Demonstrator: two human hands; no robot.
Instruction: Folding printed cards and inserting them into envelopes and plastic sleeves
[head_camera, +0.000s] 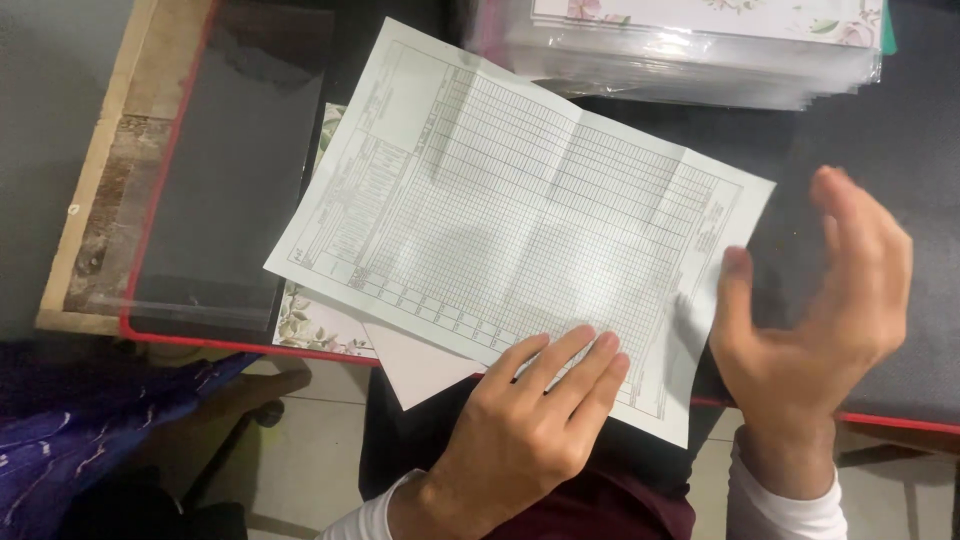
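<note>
The left hand (530, 420) lay flat, fingers together, pressing the near edge of a creased gridded paper form (520, 215) on the dark bench (890, 150), while the right hand (820, 310) hovered spread at its right edge, its grip holding nothing. The sheet looked light, limp and easily torn, best taken by an overhanging corner. Beneath it lay floral cards (310, 325); a stack of clear sleeves (690, 60) crowded the far side.

The sheet (520, 220) is showing pale greenish-white with a fine grey grid; the card (315, 325) beneath is showing a floral border; the surface (900, 150) is looking black, edged red.
</note>
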